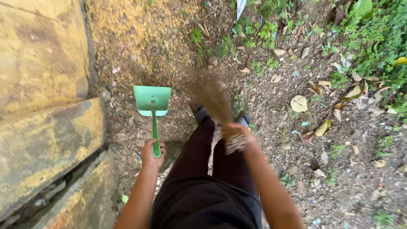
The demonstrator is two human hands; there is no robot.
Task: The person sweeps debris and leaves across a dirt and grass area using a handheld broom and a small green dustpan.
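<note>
A weathered yellow concrete wall [42, 85] fills the near side of the scene, and everything else lies out from it. Bare brown soil [271, 127] spreads away from the wall's foot, scattered with dry fallen leaves [299, 103]; farthest from the wall, green weeds [381, 38] edge the ground. The person stands a short way off the wall in dark trousers [207, 178], dark shoes just showing past the knees.

Closest to the wall, the green plastic dustpan [152, 100] rests with its flat scoop on the soil, its thin handle running back to the left hand [151, 153], whose fingers are clenched around the handle's end.

On the side of the legs away from the wall, the right hand [239, 135] grips the bound top of a brown hand broom [214, 99]. The bristles are blurred, reaching over the soil ahead of the shoes, just beside the dustpan but apart from it. The fingers wrap the bundle tightly.
</note>
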